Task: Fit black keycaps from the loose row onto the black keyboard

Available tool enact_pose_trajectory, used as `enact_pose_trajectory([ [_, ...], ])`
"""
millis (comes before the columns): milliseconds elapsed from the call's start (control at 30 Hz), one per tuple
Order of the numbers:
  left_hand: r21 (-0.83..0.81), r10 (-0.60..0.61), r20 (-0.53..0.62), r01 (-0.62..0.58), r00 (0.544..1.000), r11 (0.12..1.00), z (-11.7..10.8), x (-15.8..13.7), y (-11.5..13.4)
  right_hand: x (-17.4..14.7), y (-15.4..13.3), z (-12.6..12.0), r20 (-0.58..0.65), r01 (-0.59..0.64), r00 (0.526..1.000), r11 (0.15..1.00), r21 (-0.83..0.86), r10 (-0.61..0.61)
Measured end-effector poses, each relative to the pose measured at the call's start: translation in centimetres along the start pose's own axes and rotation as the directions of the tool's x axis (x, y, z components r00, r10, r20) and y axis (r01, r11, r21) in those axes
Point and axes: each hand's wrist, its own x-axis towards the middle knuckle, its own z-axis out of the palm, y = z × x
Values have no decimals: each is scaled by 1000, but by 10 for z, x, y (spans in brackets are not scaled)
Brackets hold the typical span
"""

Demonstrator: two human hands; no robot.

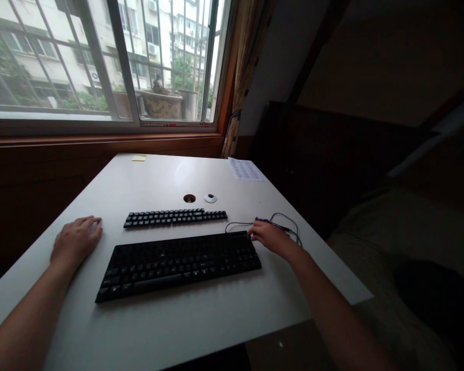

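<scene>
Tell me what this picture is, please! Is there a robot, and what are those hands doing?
No robot here! These are a person's own bare hands, and the camera sits on their head, looking forward and down. On the white table lies a black keyboard, with rows of small black keys behind it. Farther back are a yellow paper and a printed sheet. The left hand rests on the table beside the keyboard. The right hand is at the keyboard's far right corner, near a thin black cable. I can't tell whether either hand is holding something small.
</scene>
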Motion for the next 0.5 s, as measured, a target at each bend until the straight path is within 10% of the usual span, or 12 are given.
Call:
enact_pose_trajectory([
  [500, 58, -20, -27, 22, 999, 998, -1, -1, 2, -2, -23, -12, 35, 35, 999, 963, -267, -27],
])
